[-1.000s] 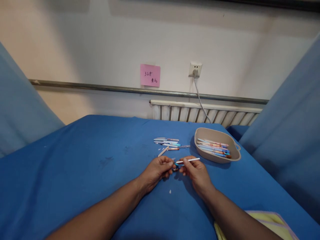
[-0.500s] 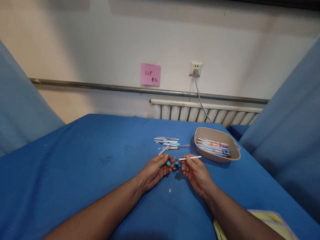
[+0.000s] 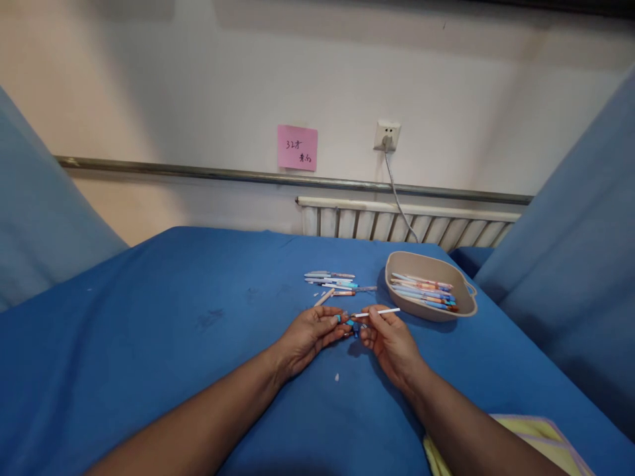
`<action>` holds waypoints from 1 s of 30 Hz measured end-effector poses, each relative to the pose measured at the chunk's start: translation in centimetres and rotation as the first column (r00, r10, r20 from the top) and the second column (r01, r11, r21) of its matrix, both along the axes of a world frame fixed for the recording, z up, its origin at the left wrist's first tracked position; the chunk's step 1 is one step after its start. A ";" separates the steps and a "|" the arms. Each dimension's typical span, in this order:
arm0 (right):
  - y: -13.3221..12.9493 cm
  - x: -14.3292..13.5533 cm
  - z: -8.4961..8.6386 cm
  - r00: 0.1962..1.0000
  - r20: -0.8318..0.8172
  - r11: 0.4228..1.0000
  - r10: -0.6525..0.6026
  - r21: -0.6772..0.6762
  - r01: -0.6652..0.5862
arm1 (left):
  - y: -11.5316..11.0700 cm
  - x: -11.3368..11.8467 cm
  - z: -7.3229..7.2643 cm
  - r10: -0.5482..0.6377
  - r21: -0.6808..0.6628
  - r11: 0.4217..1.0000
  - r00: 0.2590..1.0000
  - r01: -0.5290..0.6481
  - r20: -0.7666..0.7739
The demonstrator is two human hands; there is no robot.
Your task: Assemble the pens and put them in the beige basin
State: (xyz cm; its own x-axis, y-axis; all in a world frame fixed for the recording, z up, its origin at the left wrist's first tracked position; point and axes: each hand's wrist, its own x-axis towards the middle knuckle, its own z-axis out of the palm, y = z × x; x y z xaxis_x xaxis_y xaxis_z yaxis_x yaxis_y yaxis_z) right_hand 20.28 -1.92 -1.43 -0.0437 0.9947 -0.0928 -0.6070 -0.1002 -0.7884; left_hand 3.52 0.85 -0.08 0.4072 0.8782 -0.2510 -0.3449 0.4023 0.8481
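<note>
Small blue parts pinched between the left hand [image 3: 310, 335] and right hand [image 3: 389, 340] were too tiny to identify. Writing on the pink note [image 3: 297, 147] stayed unreadable. A yellow cloth [image 3: 538, 439] ran off the bottom edge; both forearms were cropped there too.

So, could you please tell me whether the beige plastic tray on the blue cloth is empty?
Not empty: the beige plastic tray holds a bundle of coloured pens lying flat.
</note>
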 end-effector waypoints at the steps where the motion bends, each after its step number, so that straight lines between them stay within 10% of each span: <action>1: 0.0 0.0 0.0 1.000 0.001 1.000 -0.002 0.001 0.002 | 0.1 0.0 -0.1 0.009 0.024 1.000 1.000 -0.009 -0.030; 14: -0.1 -0.1 -0.2 0.999 0.031 0.997 -0.013 0.074 0.011 | 0.4 0.1 -1.4 0.131 0.455 0.885 0.884 0.099 -0.449; 20: 0.0 0.0 -0.5 0.997 0.067 0.995 -0.025 0.099 0.018 | 0.2 -0.3 -0.7 0.272 0.640 0.732 0.761 0.234 -0.589; 30: 0.0 0.0 -0.2 0.996 0.081 0.996 -0.030 0.090 0.022 | -0.2 -0.2 -0.3 0.253 0.642 0.703 0.735 0.307 -0.629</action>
